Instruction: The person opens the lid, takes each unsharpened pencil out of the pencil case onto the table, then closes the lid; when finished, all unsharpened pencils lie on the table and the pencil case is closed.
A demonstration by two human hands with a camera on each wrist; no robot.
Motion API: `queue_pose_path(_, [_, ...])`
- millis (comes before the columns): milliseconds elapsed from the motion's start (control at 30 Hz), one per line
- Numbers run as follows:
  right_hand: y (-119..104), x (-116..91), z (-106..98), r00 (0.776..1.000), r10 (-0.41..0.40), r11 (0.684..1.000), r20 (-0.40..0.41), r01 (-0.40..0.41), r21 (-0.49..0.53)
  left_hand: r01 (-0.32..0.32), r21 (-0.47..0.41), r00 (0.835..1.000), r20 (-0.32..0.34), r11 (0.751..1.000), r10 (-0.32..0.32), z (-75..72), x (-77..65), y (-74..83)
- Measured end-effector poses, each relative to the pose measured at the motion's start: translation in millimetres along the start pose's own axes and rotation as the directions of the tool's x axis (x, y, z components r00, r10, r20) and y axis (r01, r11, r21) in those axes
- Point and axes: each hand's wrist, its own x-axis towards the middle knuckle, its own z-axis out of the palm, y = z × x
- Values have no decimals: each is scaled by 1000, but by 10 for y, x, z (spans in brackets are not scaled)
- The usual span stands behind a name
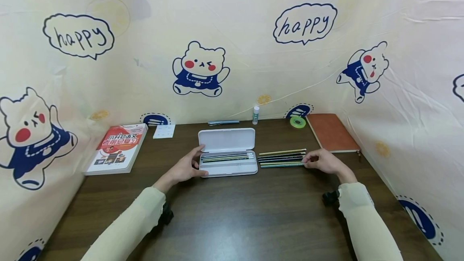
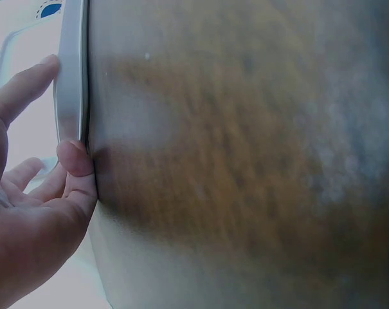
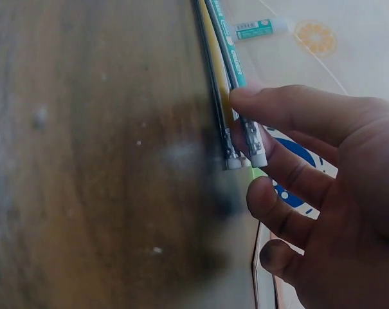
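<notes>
Fingers: your left hand [image 1: 185, 168] grips the pencil case [image 1: 219, 171] by its left end; your right hand [image 1: 326, 162] pinches a teal pencil [image 3: 226, 45] near its eraser.
Book [image 1: 116, 148]: flat on the table [image 1: 224, 216], well to your left.
Card [image 1: 164, 131]: white, just beside the book.
Pencil case: ahead of you, lid laid back — several pencils [image 1: 225, 157] in its far compartment.
Blue pen [image 1: 223, 123]: behind the lid.
Glue stick [image 1: 255, 116]: upright behind it.
Loose pencils [image 1: 280, 157]: a row — between case and right hand.
Green tape [image 1: 298, 126]: near your brown notebook [image 1: 331, 132], far right.
</notes>
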Motion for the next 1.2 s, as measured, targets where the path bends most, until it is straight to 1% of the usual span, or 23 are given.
queue_pose_path(200, [41, 28, 21, 999, -14, 999, -47, 13, -30, 3, 7, 1000, -2, 1000, -3, 9, 11, -12])
queue_pose_path(400, [52, 47, 27, 999, -26, 999, -47, 25, -31, -3, 16, 1000, -3, 1000, 3, 2, 9, -10])
queue_pose_path(600, [-14, 47, 21, 999, -12, 1000, -39, 11, -27, -6, 15, 1000, 0, 1000, 6, -5, -10, 9])
queue_pose_path(733, [-125, 81, 21, 999, -10, 1000, -32, 10, -10, -8, 17, 1000, 0, 1000, 8, -5, -14, 9])
queue_pose_path(867, [-283, 160, 52, 998, -46, 999, -38, 46, -9, -7, 20, 1000, -1, 1000, 7, -5, -5, -2])
queue_pose_path(1067, [-558, 354, 220, 994, -106, 994, -21, 106, -12, -4, 25, 1000, 0, 1000, 4, -7, -6, -14])
queue_pose_path(1200, [-749, 497, 347, 991, -134, 991, -7, 134, -24, -7, 13, 1000, 1, 1000, 7, -10, -11, -5])
